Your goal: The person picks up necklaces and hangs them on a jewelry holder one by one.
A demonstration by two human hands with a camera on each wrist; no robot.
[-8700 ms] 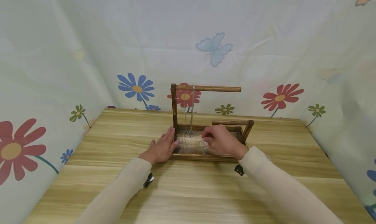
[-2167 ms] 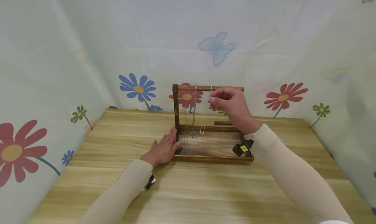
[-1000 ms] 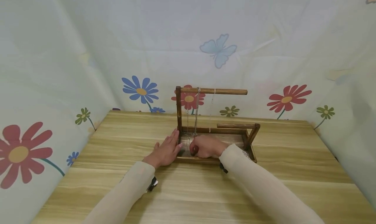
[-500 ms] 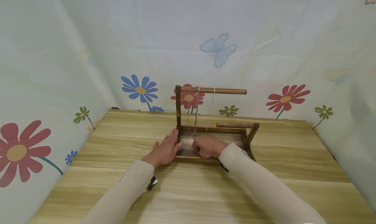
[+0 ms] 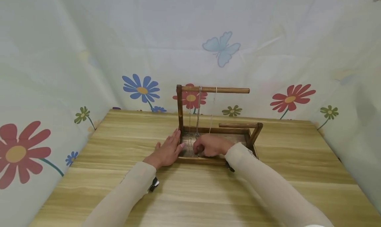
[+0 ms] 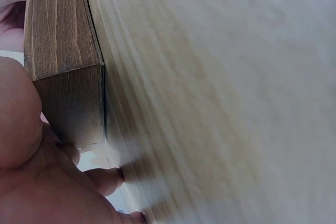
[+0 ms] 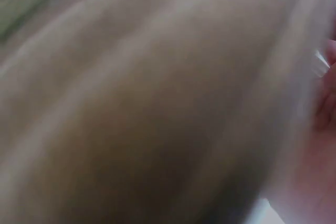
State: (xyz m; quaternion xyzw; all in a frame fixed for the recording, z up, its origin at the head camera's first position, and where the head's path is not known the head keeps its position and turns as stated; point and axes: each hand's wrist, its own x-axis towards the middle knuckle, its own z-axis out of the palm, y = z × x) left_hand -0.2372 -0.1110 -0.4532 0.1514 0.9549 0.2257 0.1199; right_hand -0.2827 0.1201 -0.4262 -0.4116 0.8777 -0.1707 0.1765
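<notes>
A dark wooden jewellery stand has a shallow tray (image 5: pixel 208 160) and a tall post with a bar (image 5: pixel 232 90). From the bar hang a thick silver necklace (image 5: pixel 198 109), a fine necklace (image 5: pixel 190 121) to its left and a thin pale one (image 5: pixel 214 103) to its right. My left hand (image 5: pixel 165 153) lies straight-fingered against the tray's left end. Inside the tray, my right hand (image 5: pixel 212 145) has curled fingers and pinches a bit of silver chain, partly hidden; which necklace it belongs to I cannot tell. The right wrist view is blurred.
A shorter bar (image 5: pixel 238 125) on a low post rises at the tray's right end, behind my right hand. The stand rests on a wood-grain table (image 5: pixel 190 190). Behind it hangs a flowered cloth (image 5: pixel 253 61).
The right hand hung the thin pale necklace on the long bar, then came down left into the tray. Lately it has shifted only slightly. My left hand stays at the tray's end.
</notes>
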